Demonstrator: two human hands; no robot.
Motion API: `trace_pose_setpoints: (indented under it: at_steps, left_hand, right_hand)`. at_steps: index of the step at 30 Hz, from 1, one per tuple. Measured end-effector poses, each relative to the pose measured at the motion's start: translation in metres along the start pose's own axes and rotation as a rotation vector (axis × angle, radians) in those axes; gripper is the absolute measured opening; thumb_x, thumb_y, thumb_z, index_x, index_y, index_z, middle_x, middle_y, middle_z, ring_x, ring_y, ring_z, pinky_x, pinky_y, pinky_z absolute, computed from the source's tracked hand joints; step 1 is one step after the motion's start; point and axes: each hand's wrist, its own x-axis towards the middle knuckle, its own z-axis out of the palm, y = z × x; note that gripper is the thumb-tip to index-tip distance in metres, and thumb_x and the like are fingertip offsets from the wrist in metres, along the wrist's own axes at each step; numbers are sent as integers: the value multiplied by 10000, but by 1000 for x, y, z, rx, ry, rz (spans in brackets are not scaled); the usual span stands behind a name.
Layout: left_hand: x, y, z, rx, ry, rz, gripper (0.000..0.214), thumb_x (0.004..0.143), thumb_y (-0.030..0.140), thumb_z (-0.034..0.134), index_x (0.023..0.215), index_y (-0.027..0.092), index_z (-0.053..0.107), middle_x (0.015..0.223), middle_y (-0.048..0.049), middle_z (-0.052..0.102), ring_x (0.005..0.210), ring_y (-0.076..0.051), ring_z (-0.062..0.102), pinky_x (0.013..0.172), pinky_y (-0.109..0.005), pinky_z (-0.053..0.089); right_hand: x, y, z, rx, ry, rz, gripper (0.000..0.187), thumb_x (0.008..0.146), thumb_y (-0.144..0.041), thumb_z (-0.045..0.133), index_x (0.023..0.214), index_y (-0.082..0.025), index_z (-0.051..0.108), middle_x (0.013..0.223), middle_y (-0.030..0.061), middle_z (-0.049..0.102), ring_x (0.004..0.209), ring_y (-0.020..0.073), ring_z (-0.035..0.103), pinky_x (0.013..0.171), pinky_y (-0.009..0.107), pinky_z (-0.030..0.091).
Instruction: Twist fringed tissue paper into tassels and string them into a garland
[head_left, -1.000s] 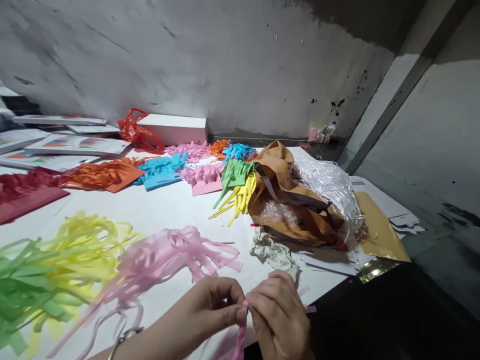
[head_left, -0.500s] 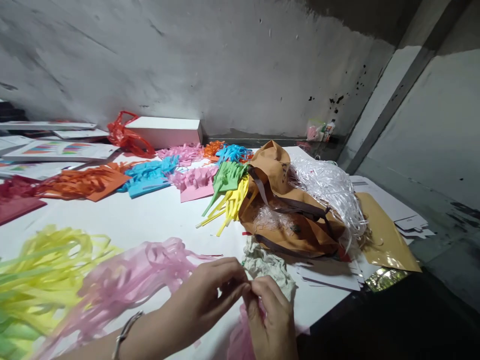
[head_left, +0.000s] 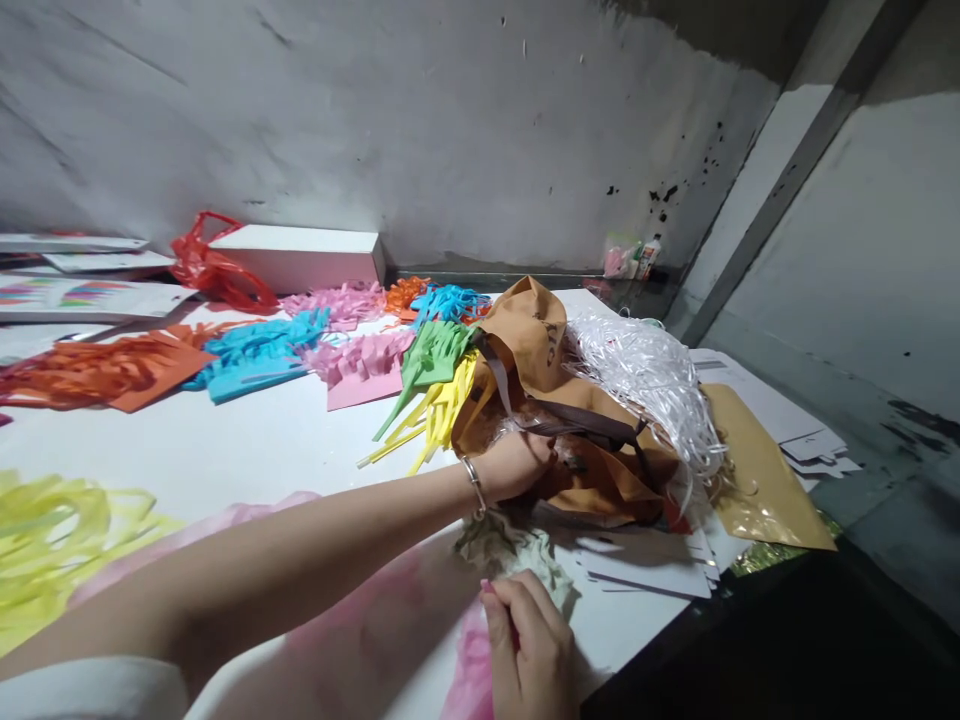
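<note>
My left hand (head_left: pixel 525 465) reaches across into the mouth of a brown cloth bag (head_left: pixel 525 345) with dark handles. Its fingers are bent down among clear plastic (head_left: pixel 504 428) in the bag, and their tips are hidden. Near the table's front, my right hand (head_left: pixel 536 645) is closed on a gathered strip of pink tissue paper (head_left: pixel 472 660), pinched between thumb and forefinger. The rest of the pink paper hangs below that hand. A crumpled pale cloth (head_left: pixel 517 555) lies just beyond my right hand, partly under the left wrist.
Fringed paper in orange (head_left: pixel 161 370), blue (head_left: pixel 262 360), pink (head_left: pixel 364 375), green (head_left: pixel 439 350) and yellow (head_left: pixel 442 410) lies along the white table (head_left: pixel 285 455). Loose yellow strips (head_left: pixel 67 550) are front left. White shredded strands (head_left: pixel 645 380) and a tan envelope (head_left: pixel 761 480) sit right.
My left hand has let go of the pink paper by my right hand and moved up and away into the brown bag. My right hand keeps its pinch. The view has shifted slightly right.
</note>
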Motion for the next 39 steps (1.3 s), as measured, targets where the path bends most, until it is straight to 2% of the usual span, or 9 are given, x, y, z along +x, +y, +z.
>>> trace_pose_setpoints:
  at_steps: [4,7,10,13,17,23,27,34,39]
  left_hand:
    - [-17,16,-12,-59,2,-49,134,811,86,533,769,134,650,833,-72,668,823,-198,602,847,-334,470]
    - [-50,33,-26,-166,2,-118,175,882,161,518,916,128,687,850,-64,689,749,-164,622,732,-288,507]
    - [-97,51,-39,-550,15,-303,235,908,293,583,991,106,698,798,-47,679,648,-122,607,617,-238,503]
    - [-148,69,-43,-1051,116,-511,278,768,290,789,960,101,718,775,-31,675,634,-98,596,628,-221,496]
    - [-201,87,-37,-1248,276,-578,281,715,315,855,812,96,708,710,-36,672,596,-98,588,590,-215,470]
    - [-248,94,-31,-1197,452,-544,276,738,333,835,778,92,706,677,-12,622,609,-94,552,618,-212,452]
    - [-271,95,-38,-1014,496,-479,288,820,382,755,787,107,679,674,-9,603,600,-102,542,604,-222,452]
    - [-303,97,-49,-601,451,-324,267,954,355,579,841,129,666,770,-26,591,638,-104,544,626,-219,463]
    - [-313,99,-56,-442,411,-287,214,966,288,547,880,142,678,802,-49,632,690,-126,572,671,-230,471]
  right_hand:
    - [1,-1,-4,14,-21,1,265,1011,-209,398,861,-210,617,741,17,600,663,139,613,628,228,446]
    - [5,-4,-12,33,-30,9,255,1011,-202,409,868,-206,620,748,11,606,670,127,617,633,211,462]
    - [9,-11,-21,10,-51,9,219,1006,-193,436,903,-204,629,788,18,630,722,129,641,666,207,491]
    - [8,-27,-26,36,-121,-18,210,1002,-165,432,904,-206,613,795,18,621,729,130,634,682,216,500]
    - [4,-59,-26,98,-189,-147,184,977,-99,441,939,-206,585,788,16,605,717,135,621,679,227,499]
    - [-4,-92,-6,51,-255,-253,161,958,-61,481,975,-187,580,786,22,602,725,138,607,701,242,496]
    - [-11,-104,5,-1,-332,-284,153,966,-79,482,913,-181,583,749,18,580,686,138,569,652,251,455]
    - [-4,-118,3,58,-657,-280,218,984,-104,435,819,-196,543,726,-2,554,673,128,533,607,249,402]
    - [-11,-122,7,66,-634,-269,226,990,-118,431,799,-201,519,708,-17,526,656,116,514,606,238,388]
